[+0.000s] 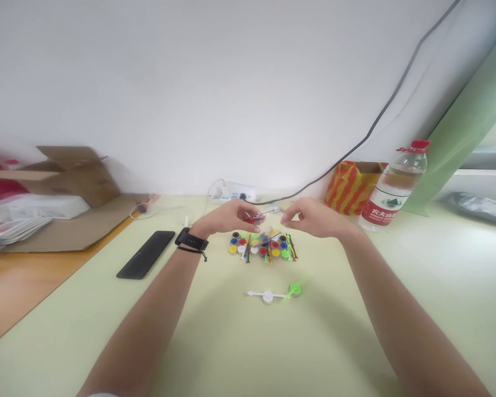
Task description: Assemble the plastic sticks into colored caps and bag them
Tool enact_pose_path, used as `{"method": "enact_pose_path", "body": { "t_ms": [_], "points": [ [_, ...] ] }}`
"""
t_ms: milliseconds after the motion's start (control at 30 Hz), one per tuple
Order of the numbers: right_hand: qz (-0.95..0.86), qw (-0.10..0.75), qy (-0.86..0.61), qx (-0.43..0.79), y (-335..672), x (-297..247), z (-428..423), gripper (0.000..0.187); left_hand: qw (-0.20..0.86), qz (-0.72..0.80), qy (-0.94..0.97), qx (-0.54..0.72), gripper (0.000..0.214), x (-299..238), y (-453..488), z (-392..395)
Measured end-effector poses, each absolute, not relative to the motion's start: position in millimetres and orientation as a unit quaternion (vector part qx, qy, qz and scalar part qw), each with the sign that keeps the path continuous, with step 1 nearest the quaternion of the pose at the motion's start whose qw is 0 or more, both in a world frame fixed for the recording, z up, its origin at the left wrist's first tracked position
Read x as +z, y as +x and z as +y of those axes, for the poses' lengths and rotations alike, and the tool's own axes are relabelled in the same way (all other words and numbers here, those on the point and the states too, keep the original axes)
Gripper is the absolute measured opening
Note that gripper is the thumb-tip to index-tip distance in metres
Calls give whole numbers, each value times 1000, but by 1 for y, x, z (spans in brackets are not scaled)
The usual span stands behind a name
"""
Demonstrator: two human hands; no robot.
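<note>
My left hand [227, 216], with a black band on its wrist, is raised over a heap of small coloured round pieces and thin sticks [263, 246] on the pale green table. Its fingers pinch a small red piece [254, 219] with a thin stick coming out toward the right. My right hand [310, 216] hovers just to the right of it, fingers curled in a pinch; what they hold, if anything, I cannot make out. Nearer to me lie a white round piece on a white stick [267, 296] and a green round piece with a green stick [295, 288], touching.
A black phone [146, 253] lies left of my left wrist. A water bottle [392, 190] and a striped orange bag [347, 186] stand at the back right. A white power strip [233, 194] sits by the wall. Cardboard box [72, 173] and white bags are at the left.
</note>
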State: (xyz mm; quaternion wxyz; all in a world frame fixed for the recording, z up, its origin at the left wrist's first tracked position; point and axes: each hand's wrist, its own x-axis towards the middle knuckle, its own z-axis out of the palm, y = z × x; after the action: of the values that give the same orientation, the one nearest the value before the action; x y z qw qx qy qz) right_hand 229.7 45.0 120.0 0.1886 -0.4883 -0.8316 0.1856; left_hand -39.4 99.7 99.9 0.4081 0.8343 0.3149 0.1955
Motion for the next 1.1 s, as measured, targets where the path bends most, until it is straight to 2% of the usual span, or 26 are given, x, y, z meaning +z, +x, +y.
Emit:
{"method": "enact_pose_path", "body": {
  "t_ms": [133, 267, 500, 567, 633, 700, 767, 867, 933, 1033, 1100],
  "points": [
    [-837, 196, -480, 175, 230, 123, 42, 21, 406, 315, 834, 202, 39, 99, -41, 100],
    [-834, 188, -491, 169, 232, 127, 38, 38, 392, 318, 835, 219, 36, 101, -43, 100],
    [-789, 188, -515, 278, 229, 133, 31, 57, 395, 320, 829, 231, 37, 102, -42, 101],
    [-786, 240, -513, 249, 228, 134, 30, 55, 389, 326, 829, 234, 35, 102, -43, 101],
    [-782, 312, -502, 195, 228, 136, 29, 45, 380, 341, 825, 243, 32, 100, -44, 102],
    [-795, 332, -479, 168, 227, 135, 30, 33, 375, 365, 813, 255, 32, 98, -46, 104],
    [-839, 256, -433, 207, 222, 131, 30, 24, 378, 388, 798, 265, 33, 96, -47, 106],
    [-893, 59, -334, 297, 205, 115, 29, 14, 410, 400, 775, 267, 38, 93, -49, 109],
    [-900, -20, -327, 287, 187, 100, 27, 14, 435, 401, 763, 261, 43, 92, -50, 110],
    [-898, -85, -330, 279, 159, 78, 23, 26, 451, 413, 750, 254, 49, 92, -52, 112],
    [-903, -94, -289, 304, 144, 66, 21, 19, 453, 418, 745, 254, 51, 92, -53, 112]
  ]
}}
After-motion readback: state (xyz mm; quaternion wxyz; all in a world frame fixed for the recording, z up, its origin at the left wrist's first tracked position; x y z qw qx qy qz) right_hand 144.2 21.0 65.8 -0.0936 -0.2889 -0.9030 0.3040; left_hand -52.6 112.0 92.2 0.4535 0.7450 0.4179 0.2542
